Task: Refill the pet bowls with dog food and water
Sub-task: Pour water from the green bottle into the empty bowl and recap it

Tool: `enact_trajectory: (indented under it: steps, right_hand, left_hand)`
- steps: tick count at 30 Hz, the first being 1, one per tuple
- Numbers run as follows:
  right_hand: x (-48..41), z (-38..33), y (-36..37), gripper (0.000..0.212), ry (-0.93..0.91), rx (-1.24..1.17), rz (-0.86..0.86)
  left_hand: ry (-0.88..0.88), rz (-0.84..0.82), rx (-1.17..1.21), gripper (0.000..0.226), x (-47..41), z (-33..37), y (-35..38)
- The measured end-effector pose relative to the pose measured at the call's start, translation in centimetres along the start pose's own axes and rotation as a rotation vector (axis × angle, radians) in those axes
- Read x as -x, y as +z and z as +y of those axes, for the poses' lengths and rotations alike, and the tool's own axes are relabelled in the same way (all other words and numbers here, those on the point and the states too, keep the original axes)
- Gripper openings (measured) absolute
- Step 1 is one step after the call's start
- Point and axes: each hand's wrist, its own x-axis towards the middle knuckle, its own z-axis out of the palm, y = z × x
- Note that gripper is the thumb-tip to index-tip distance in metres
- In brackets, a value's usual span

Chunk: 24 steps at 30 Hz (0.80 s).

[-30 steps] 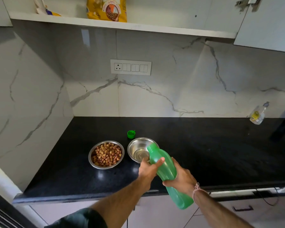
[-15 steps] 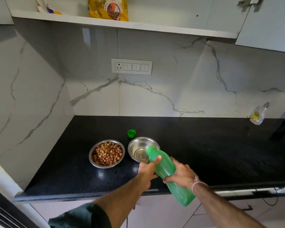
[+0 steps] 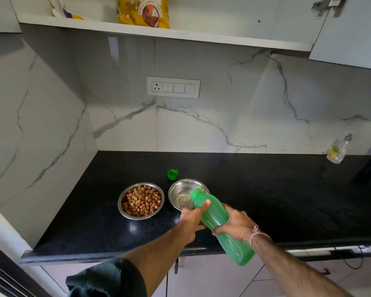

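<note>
Shiny steel bowls (image 3: 187,195), translucent green plastic bottle (image 3: 221,224), glossy black stone counter (image 3: 266,189).

Both bare forearms reach forward and converge. Left hand (image 3: 192,219) curls its fingers around the neck end of a tilted green plastic bottle (image 3: 217,221); right hand (image 3: 237,225), pink thread at the wrist, clamps the middle.
</note>
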Motion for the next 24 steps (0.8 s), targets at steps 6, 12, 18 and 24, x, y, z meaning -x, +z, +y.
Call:
enact_trajectory:
  steps: [6,12,18,24]
  right_hand:
    - [0.1,-0.2,-0.5,0.088,0.02,-0.005,0.007]
    - [-0.1,-0.2,-1.0,0.082,0.025,-0.003,-0.001]
    - [-0.2,-0.4,-1.3,0.078,0.021,-0.012,-0.008]
    - [-0.3,-0.7,-1.3,0.076,0.02,-0.017,-0.013]
  left_hand:
    - [-0.006,-0.003,-0.035,0.058,-0.7,0.2,0.1]
    - [-0.021,0.013,-0.064,0.057,-1.2,0.5,0.2]
    - [-0.03,0.045,-0.1,0.061,-2.1,0.5,0.3]
    - [-0.02,0.046,-0.127,0.06,-2.4,0.7,-0.1]
